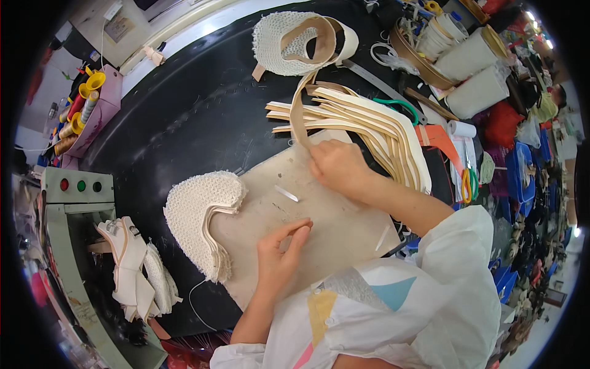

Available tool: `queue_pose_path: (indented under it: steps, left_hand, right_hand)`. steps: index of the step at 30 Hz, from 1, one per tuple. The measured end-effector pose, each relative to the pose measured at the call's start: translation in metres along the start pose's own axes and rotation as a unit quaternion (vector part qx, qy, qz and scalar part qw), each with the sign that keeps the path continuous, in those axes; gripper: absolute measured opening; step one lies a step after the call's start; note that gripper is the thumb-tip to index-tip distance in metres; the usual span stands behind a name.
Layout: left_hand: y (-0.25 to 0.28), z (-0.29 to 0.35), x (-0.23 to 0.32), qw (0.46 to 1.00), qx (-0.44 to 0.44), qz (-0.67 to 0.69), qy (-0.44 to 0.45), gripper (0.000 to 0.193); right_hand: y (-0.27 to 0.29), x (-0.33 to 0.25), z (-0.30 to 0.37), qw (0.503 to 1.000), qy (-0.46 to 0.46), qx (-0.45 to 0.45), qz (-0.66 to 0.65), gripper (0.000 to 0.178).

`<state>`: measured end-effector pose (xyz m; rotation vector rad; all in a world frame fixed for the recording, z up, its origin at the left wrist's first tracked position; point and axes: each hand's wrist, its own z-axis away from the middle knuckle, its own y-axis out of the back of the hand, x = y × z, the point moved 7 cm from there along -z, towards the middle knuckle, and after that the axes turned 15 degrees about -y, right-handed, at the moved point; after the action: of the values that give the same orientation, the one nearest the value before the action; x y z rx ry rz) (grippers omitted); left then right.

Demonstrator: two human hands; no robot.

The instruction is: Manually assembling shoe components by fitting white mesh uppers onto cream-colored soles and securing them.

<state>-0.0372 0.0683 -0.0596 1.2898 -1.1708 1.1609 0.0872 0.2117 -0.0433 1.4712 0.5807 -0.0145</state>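
Note:
My right hand (341,163) is closed on the end of a long tan strip (298,120), which rises in a curve from the far side of the board. Over the middle of the beige board (332,230), my left hand (279,252) has thumb and forefinger brought together; anything between them is too small to make out. A short white sliver (286,194) lies on the board between the hands. Left of it rests a stack of curved cream woven pieces (203,209). Beyond my right hand is a layered pile of cream and tan strips (375,126).
A coiled woven band (276,46) sits at the back. Green-handled scissors (399,107), a metal ruler (375,80) and yellow-handled scissors (470,184) lie to the right. On the left are a control box (80,184), white sandal uppers (126,258) and a thread-spool box (98,111).

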Motion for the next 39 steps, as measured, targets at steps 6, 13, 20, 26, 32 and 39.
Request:
queue_pose_path:
  steps: [6,13,20,26,32,39]
  left_hand:
    - [0.003,-0.007,0.01,0.996,0.026,0.082,-0.013,0.031]
    - [-0.038,-0.01,0.048,0.983,-0.092,0.127,-0.097,0.05]
    - [-0.123,0.016,0.008,0.927,-0.245,0.24,0.154,0.057]
    - [-0.185,-0.008,-0.011,0.942,-0.188,0.26,0.094,0.071]
    - [-0.207,-0.082,-0.015,0.935,0.011,0.333,0.121,0.059]
    - [-0.233,-0.113,-0.064,0.902,0.091,0.355,0.227,0.036]
  right_hand:
    - [0.074,0.009,0.034,0.788,-0.157,-0.177,-0.569,0.021]
    - [0.101,0.007,0.065,0.616,-0.147,-0.093,-0.768,0.028]
    - [0.122,0.084,0.068,0.692,-0.172,-0.027,-0.701,0.029]
    - [0.1,0.209,0.062,0.902,-0.314,-0.018,-0.297,0.033]
    - [0.056,0.237,0.106,0.89,-0.322,0.021,-0.322,0.053]
    - [0.038,0.223,0.131,0.873,-0.34,0.079,-0.342,0.047]
